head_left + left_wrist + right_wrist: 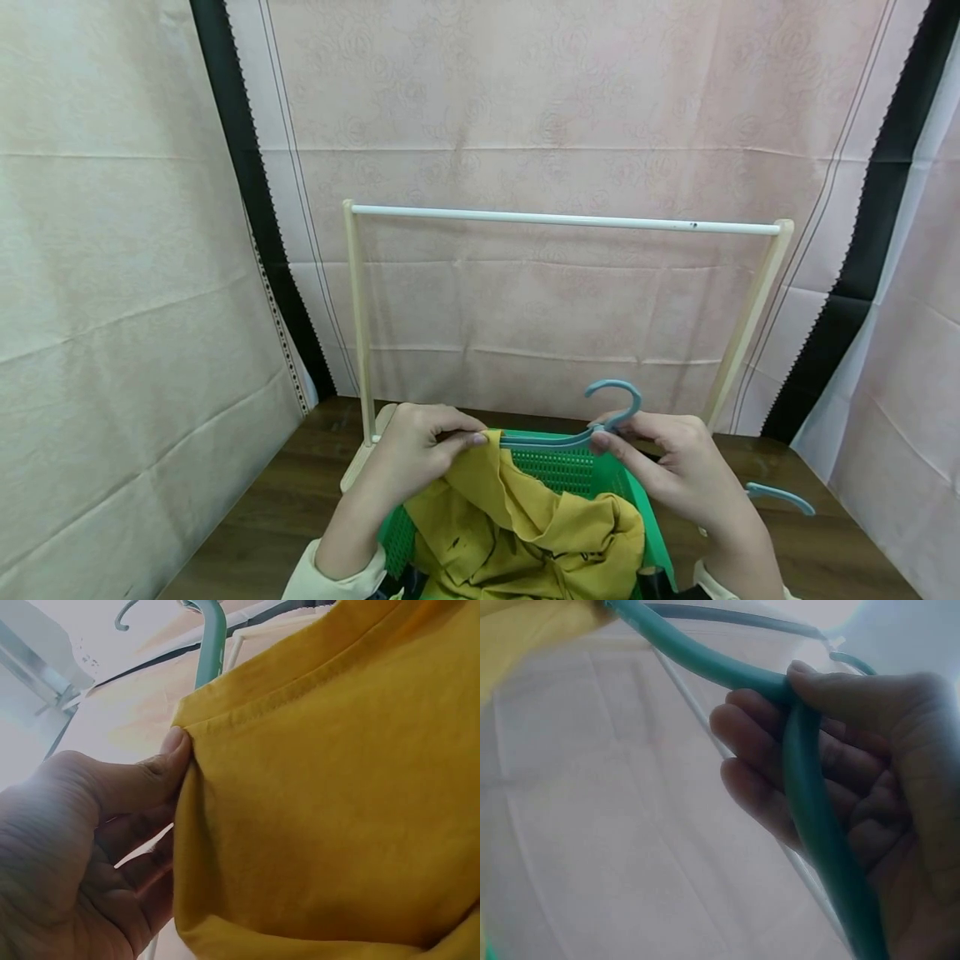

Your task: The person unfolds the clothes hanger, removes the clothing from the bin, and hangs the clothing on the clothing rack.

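My left hand (420, 458) pinches the edge of a yellow garment (555, 533) between thumb and fingers, and the left wrist view shows a stitched hem on the garment (322, 802). In my right hand (675, 471) is a blue-green clothes hanger (618, 385), pinched near the base of its hook, with the hook pointing up. One arm of the hanger (705, 664) runs left to the garment's edge, where its tip is hidden by cloth and left fingers. The other arm passes below my right palm and shows beyond the wrist. The garment's lower part hangs into a green basket (657, 533).
Behind the basket stands a rack with a white bar (562, 219) across two cream posts (358, 325). Basket and rack are on a dark wooden table (240, 533). Pale fabric curtains (555, 100) with black bands surround the table at the back and sides.
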Demonstrator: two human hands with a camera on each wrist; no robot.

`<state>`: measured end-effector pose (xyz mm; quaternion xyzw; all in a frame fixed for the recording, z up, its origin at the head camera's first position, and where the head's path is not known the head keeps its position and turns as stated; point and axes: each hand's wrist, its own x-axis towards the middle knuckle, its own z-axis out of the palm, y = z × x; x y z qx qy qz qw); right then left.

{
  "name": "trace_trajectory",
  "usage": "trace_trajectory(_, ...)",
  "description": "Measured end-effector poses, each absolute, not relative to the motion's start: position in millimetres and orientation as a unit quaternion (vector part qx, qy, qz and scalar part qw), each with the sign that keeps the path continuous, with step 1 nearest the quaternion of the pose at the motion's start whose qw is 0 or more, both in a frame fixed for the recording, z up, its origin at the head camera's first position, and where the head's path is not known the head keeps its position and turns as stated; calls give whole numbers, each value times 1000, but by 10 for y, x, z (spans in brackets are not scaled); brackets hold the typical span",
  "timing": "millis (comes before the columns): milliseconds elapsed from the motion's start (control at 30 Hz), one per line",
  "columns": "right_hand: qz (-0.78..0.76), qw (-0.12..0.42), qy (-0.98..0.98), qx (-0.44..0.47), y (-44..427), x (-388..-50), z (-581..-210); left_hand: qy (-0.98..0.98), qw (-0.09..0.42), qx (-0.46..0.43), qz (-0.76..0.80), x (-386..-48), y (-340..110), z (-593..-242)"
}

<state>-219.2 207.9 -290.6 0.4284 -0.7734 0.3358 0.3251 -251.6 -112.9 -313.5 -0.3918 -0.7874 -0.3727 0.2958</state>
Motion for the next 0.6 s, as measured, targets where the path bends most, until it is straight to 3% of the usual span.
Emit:
trace_trajectory(167,339,316,-775,431,2048,-2199,-2915,-766,316,-412,-379,-2527,-1101,-3142)
trace_trajectory(600,341,293,-784,428,1995,-2192,-2929,-767,305,-412,-386,-2500,-1065,-3138)
